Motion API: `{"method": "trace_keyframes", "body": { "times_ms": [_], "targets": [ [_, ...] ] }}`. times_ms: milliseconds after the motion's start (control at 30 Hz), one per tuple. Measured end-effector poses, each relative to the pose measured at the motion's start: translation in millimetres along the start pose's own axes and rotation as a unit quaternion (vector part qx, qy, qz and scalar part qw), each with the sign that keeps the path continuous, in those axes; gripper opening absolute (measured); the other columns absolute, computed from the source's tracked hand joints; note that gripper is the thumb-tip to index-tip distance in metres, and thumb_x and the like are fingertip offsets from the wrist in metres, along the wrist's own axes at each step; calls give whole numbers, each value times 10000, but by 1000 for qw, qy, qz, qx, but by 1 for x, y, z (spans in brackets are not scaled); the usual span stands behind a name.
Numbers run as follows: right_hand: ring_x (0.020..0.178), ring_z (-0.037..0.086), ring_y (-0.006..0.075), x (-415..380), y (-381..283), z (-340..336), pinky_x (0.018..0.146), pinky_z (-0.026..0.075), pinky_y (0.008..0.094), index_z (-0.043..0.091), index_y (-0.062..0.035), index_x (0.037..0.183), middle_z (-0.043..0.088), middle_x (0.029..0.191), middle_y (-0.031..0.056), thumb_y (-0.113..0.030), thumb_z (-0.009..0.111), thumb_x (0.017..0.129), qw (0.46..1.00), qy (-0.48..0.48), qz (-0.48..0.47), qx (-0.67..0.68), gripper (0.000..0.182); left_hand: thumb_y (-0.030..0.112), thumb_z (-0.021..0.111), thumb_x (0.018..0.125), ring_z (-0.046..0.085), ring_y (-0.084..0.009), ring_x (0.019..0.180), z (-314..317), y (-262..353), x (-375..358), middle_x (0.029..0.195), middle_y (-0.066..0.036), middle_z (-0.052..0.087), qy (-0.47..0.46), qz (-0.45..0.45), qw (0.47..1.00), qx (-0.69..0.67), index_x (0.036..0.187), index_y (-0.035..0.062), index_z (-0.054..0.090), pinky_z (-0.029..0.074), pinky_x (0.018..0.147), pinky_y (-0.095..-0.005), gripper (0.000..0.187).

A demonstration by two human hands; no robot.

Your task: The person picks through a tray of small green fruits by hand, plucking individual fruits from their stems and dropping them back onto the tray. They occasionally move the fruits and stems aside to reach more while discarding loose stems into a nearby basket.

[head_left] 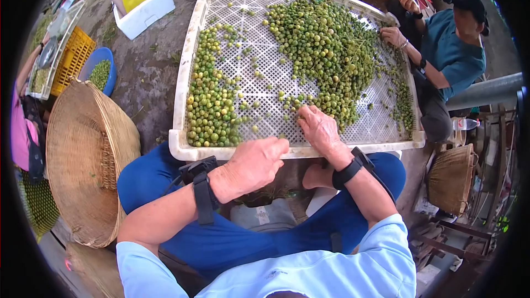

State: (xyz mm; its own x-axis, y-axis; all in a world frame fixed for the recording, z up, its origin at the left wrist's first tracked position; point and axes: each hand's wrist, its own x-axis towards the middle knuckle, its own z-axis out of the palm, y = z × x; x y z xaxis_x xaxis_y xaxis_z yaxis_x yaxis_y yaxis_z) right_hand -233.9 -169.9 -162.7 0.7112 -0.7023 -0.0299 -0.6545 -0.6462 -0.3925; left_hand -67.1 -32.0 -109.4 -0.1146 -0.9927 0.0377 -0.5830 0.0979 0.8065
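A white plastic mesh tray (248, 0) sits in front of me, holding small round green and yellowish fruits. Loose fruits (207, 111) lie along its left side, and a larger heap with thin stems (326, 44) covers the middle and right. My right hand (319, 128) reaches over the near rim, its fingers closed and bent down against a few fruits at the heap's lower edge; what they grip is hidden. Over the near rim, further left, my left hand (251, 166) is closed with thumb and fingers together. Its contents cannot be made out.
A person (461, 58) at the tray's right has both hands by the heap. Another person's pink clothing (27, 138) shows far left. Around stand a large wicker basket (72, 138), a blue bowl of fruits (113, 80), a yellow crate (74, 55) and a white foam box (146, 14).
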Motion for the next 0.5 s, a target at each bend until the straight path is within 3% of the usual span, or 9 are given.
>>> {"method": "trace_keyframes", "body": {
  "times_ms": [67, 167, 267, 500],
  "targets": [
    [766, 596, 363, -1, -3, -3, 644, 473, 447, 489, -71, 958, 584, 861, 140, -161, 594, 825, 1000, 0, -7, 9, 192, 71, 636, 768, 614, -262, 650, 0, -4, 10, 742, -100, 607, 17, -24, 999, -18, 814, 19, 574, 487, 588, -370, 93],
    [758, 586, 371, -7, -24, -13, 635, 471, 436, 485, -50, 928, 581, 855, 147, -110, 582, 816, 987, -39, -17, 153, 160, 123, 665, 787, 598, -213, 602, 1, -9, 20, 703, -106, 611, 50, -115, 987, -101, 854, 4, 581, 479, 568, -328, 160],
    [767, 587, 359, -18, -45, -23, 643, 477, 425, 497, -45, 918, 582, 842, 145, -51, 581, 795, 974, -35, -66, 213, 149, 102, 653, 797, 602, -196, 609, 8, -17, 24, 697, -100, 609, 66, -81, 992, -69, 851, -4, 581, 476, 567, -315, 139],
    [729, 601, 297, -31, -44, -29, 619, 490, 365, 520, -28, 918, 571, 803, 124, 7, 622, 762, 954, -23, -54, 294, 190, 45, 607, 818, 537, -181, 559, 10, -14, 25, 646, -108, 558, 30, -106, 987, -120, 807, -17, 533, 445, 541, -319, 97]
  ]
}}
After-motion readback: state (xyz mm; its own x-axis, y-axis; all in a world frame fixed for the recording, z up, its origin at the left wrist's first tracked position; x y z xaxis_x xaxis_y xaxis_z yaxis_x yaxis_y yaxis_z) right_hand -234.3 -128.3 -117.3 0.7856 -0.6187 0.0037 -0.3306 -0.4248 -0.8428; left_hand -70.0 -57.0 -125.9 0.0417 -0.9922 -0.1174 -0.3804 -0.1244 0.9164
